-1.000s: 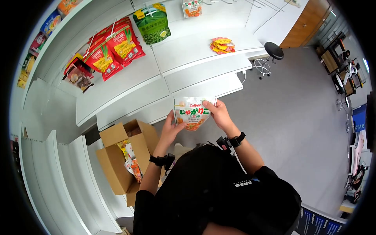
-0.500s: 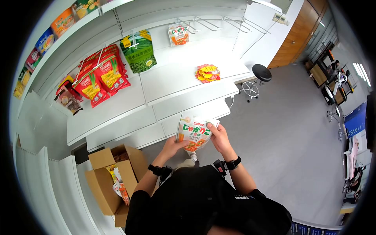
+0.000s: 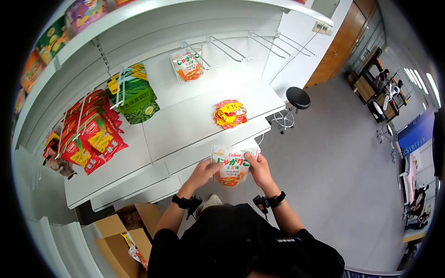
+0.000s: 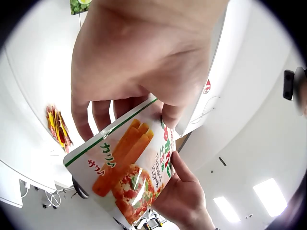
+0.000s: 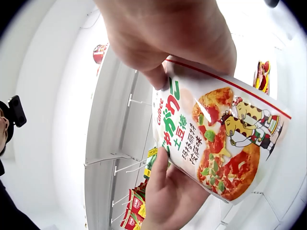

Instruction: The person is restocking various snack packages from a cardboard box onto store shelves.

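Note:
A white Calbee snack pouch (image 3: 233, 172) with green and red lettering is held upright in front of the body, between both hands. My left hand (image 3: 203, 174) grips its left side, thumb across the front and fingers behind. On the other side my right hand (image 3: 261, 171) pinches the upper right edge, its thumb on the printed face. In the left wrist view the pouch (image 4: 136, 177) shows potato sticks and a pizza picture. The right wrist view shows the pouch's front (image 5: 211, 143) with cartoon figures, gripped at both sides.
A matching pouch (image 3: 189, 69) hangs on the back panel beside bare hooks (image 3: 228, 50). Green bags (image 3: 134, 99) and red bags (image 3: 95, 139) hang further left. Yellow-and-red price cards (image 3: 230, 114) lie on the white shelf (image 3: 185, 124). An open carton (image 3: 109, 226) stands lower left; a stool (image 3: 297, 98) is right.
The head view has shifted toward the shelf, so shelf goods sit lower and further left. Both hands keep hold of the pouch, which tilted briefly and now faces the camera again.

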Available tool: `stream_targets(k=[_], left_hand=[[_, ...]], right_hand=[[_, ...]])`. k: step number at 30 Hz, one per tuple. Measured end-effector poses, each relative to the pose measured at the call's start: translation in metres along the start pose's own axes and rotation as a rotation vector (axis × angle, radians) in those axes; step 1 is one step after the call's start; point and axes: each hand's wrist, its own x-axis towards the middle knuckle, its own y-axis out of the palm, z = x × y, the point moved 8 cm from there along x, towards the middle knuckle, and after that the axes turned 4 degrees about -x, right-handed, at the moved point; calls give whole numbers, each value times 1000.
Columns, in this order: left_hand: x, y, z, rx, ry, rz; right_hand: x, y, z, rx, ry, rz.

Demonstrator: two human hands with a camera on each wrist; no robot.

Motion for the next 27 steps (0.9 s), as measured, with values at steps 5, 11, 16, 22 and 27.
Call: stream_targets(k=[5, 11, 16, 22, 27], left_hand=[[36, -21, -27, 1, 30, -111], [40, -50, -47, -95, 137, -271], [35, -53, -76, -78, 216, -416], [55, -53, -108, -65, 338, -545], [67, -56, -92, -27, 292, -614]], right_hand=[[45, 1, 6, -32, 33, 25], [117, 34, 37, -121, -19, 160], [178, 66, 68, -100, 0, 282], [218, 101, 117, 12, -48, 364], [240, 94, 108, -106, -47, 417]])
